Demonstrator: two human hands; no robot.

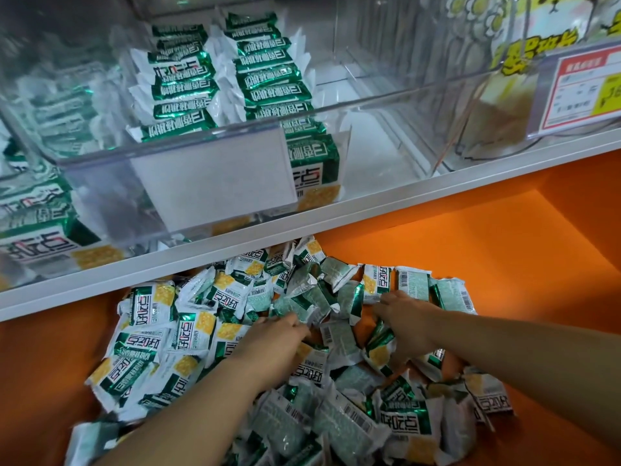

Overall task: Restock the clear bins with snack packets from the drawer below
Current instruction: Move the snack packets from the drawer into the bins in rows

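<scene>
A heap of green-and-white snack packets [188, 334] fills the orange drawer [487, 264] below the shelf. My left hand [268, 341] reaches into the middle of the heap, fingers on a packet near the top. My right hand [403, 317] is a little to the right, fingers curled down round a green packet [379, 344] in the pile. Above, a clear bin [369, 105] holds two upright rows of the same packets [268, 72] in its left half; its right half is bare. A blank label holder [215, 176] hangs on its front.
A white shelf edge [437, 183] runs diagonally between bin and drawer. Another clear bin [33, 183] of the same packets stands at the left. At the upper right is a bin with a red-and-yellow price tag [584, 89] and yellow-printed packaging behind it.
</scene>
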